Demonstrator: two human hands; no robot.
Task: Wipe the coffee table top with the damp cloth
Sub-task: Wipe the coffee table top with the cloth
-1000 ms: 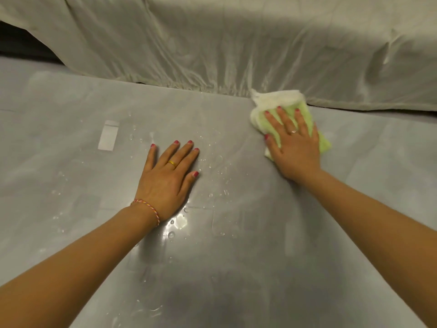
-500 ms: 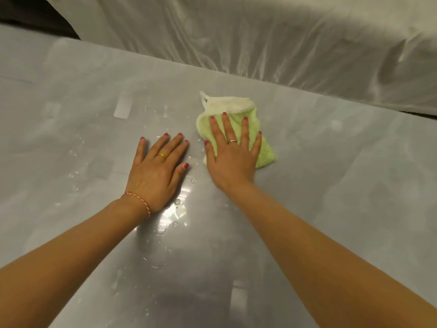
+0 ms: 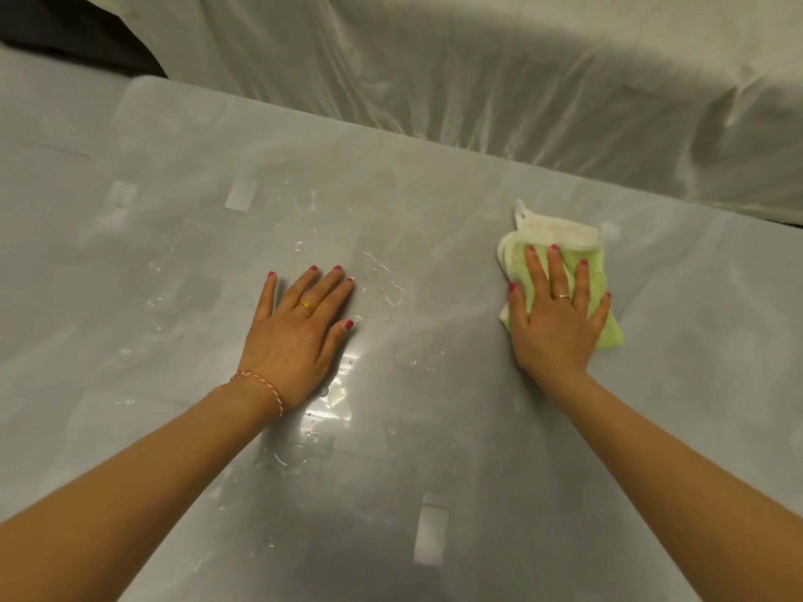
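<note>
The coffee table top (image 3: pixel 434 427) is glossy grey and fills most of the view. A folded green and white damp cloth (image 3: pixel 599 271) lies on its right part. My right hand (image 3: pixel 558 317) presses flat on the cloth with straight, spread fingers. My left hand (image 3: pixel 300 332) rests flat on the bare table near the middle, fingers straight. Water droplets and streaks (image 3: pixel 386 288) shine on the surface between and around the hands.
A sofa draped in pale shiny fabric (image 3: pixel 478 71) runs right along the table's far edge. A dark gap (image 3: pixel 65 41) shows at the top left corner. Light reflections mark the table surface.
My right hand slid the cloth left toward my left hand, then back out to the right. My left hand stayed planted on the table.
</note>
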